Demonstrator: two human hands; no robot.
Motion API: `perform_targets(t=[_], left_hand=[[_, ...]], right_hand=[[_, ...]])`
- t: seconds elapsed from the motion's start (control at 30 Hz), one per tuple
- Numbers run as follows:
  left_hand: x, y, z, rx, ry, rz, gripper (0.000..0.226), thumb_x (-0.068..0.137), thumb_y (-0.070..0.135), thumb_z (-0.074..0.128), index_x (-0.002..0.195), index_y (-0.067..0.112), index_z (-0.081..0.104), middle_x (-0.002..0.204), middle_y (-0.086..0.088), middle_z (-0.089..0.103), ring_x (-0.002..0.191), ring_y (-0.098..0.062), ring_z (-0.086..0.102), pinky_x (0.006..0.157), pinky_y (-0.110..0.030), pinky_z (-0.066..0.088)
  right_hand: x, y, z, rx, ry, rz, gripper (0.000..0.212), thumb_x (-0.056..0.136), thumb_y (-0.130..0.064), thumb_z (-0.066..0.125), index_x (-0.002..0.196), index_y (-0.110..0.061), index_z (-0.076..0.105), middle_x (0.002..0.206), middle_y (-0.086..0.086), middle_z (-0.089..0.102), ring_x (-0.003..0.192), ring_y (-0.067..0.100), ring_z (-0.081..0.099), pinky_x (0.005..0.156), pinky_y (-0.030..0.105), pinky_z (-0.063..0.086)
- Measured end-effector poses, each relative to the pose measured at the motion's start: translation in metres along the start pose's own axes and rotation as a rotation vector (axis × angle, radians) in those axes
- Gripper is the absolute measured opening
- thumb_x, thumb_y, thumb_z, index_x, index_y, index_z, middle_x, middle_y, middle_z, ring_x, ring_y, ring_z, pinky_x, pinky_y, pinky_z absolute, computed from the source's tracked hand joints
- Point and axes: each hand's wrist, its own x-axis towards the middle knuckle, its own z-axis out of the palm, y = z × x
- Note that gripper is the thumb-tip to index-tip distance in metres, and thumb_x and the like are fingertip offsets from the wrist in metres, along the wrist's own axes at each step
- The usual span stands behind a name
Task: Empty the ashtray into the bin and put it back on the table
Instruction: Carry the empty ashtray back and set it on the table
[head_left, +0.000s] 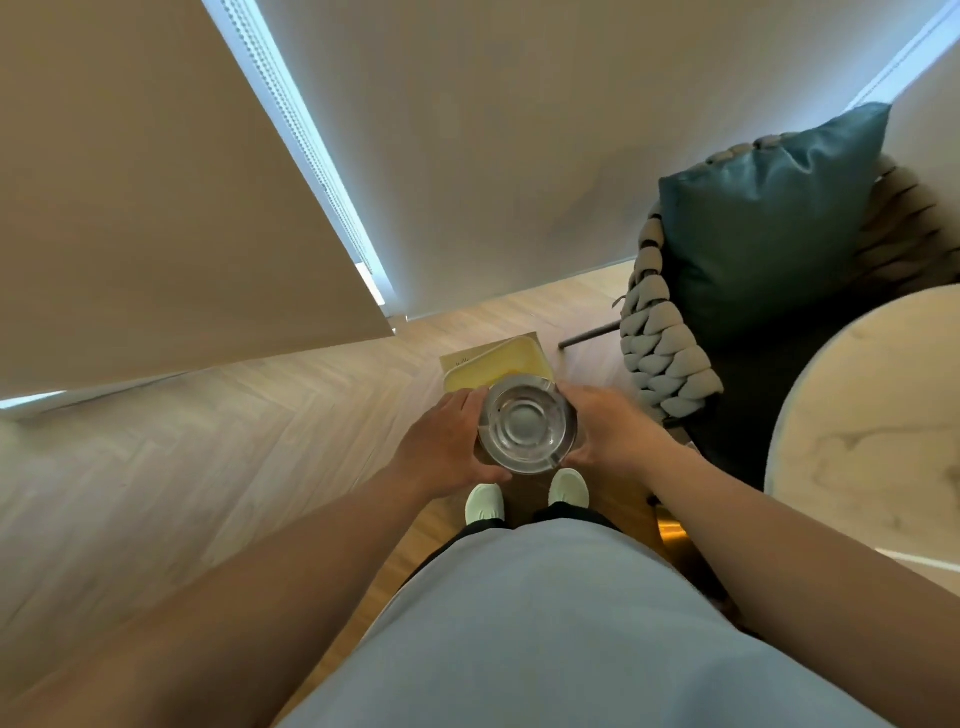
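Shoes: two pale shoes (524, 499) are seen on the herringbone wood floor (208, 441), directly below the held object.
Left hand: the left hand (447, 441) is closed on the left side of the glass ashtray (525, 426).
Right hand: the right hand (605, 428) is closed on its right side, so the ashtray is gripped between both.
Ashtray: it is held upright above the floor, mouth up; its bowl looks clear, with no ash made out.
Bin: a yellow-lined bin (498, 366) stands just beyond the ashtray, partly hidden by it.
Progress: emptying is judged either done or about to be done; it cannot be told which. The return to the table is left.
Table: a round marble-look table (872, 415) lies to the right, its visible top bare, its curved edge near the right forearm.
Room: open floor is available on the left; on the right a woven chair (660, 343) with a teal cushion (769, 218) crowds the gap between bin and table.
Far edge: a wall (519, 156) and window blind (156, 182) close off the space behind the bin.
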Motion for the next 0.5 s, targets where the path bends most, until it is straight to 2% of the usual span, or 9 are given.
perform_targets(t=[0.2,0.5], left_hand=[[0.017,0.009,0.006,0.046,-0.101,0.125,0.100,0.057,0.061,0.085,0.137,0.022,0.038,0.133,0.004,0.052,0.120,-0.015,0.047,0.092,-0.033,0.047],[0.046,0.070,0.035,0.188,-0.372,0.400,0.100,0.059,0.057,0.084,0.139,0.025,0.035,0.136,0.004,0.050,0.122,-0.016,0.046,0.098,-0.038,0.046]], right_hand=[[-0.031,0.011,0.012,0.125,0.067,0.124,0.069,0.065,-0.028,0.090,0.120,-0.025,0.048,0.110,-0.005,0.065,0.100,0.014,0.063,0.091,0.038,0.055],[-0.120,0.037,0.051,0.262,0.292,0.447,0.097,0.066,-0.035,0.090,0.145,-0.017,0.036,0.138,0.003,0.058,0.127,0.023,0.054,0.103,0.036,0.044]])
